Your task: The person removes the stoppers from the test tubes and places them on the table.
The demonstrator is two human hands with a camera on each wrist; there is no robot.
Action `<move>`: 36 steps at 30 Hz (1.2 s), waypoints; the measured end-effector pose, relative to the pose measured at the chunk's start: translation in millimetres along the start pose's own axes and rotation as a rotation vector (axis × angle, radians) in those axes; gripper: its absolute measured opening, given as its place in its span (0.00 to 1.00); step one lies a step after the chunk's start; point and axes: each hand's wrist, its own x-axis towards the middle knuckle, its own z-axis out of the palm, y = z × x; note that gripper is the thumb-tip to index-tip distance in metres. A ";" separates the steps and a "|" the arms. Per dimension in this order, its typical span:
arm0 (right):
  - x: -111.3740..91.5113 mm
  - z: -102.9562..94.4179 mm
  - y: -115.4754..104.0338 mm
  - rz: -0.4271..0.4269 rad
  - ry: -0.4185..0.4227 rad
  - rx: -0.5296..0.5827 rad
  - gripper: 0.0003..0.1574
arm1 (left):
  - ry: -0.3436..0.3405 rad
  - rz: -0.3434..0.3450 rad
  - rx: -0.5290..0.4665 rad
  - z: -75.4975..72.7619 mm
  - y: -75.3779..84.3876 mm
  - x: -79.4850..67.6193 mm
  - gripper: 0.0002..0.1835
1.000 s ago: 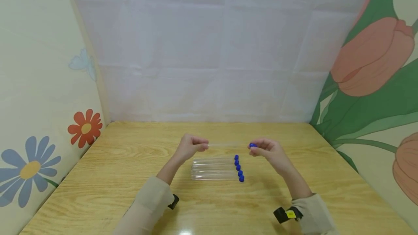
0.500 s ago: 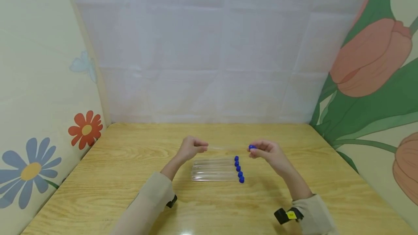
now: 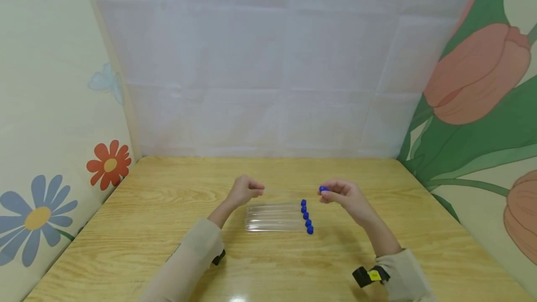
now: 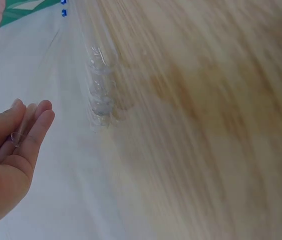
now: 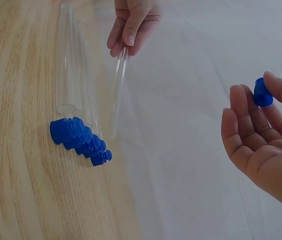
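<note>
My left hand (image 3: 246, 191) pinches a clear test tube (image 5: 117, 92) near its rounded end, above the far side of the table. The tube is barely visible in the head view. In the right wrist view its free end points away from the left hand. My right hand (image 3: 346, 197) pinches a small blue stopper (image 5: 263, 93) between thumb and fingers, apart from that tube. Several clear test tubes (image 3: 274, 218) lie side by side below the hands. Blue stoppers (image 3: 306, 216) form a slanted row at their right ends.
A wooden table (image 3: 147, 218) lies under everything, with a white cloth (image 3: 268, 69) hanging behind it. Printed flower panels (image 3: 46, 120) flank the left and right sides. Each wrist carries a black strapped device (image 3: 362, 276).
My left hand has shifted slightly left and down with the test tube. The right hand, still holding the stopper, has hardly moved. The row on the table stays put.
</note>
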 end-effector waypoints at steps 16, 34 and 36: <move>0.6 -0.3 -0.1 -0.027 -0.029 0.031 0.15 | -0.004 -0.046 0.037 -0.1 -5.8 -0.3 0.06; -1.6 -3.1 1.8 -0.032 -0.039 0.028 0.15 | -0.056 0.060 0.359 -1.2 -9.0 2.0 0.04; -1.9 -3.3 2.6 -0.042 -0.048 0.036 0.13 | -0.079 0.069 0.392 -1.1 -10.8 2.2 0.05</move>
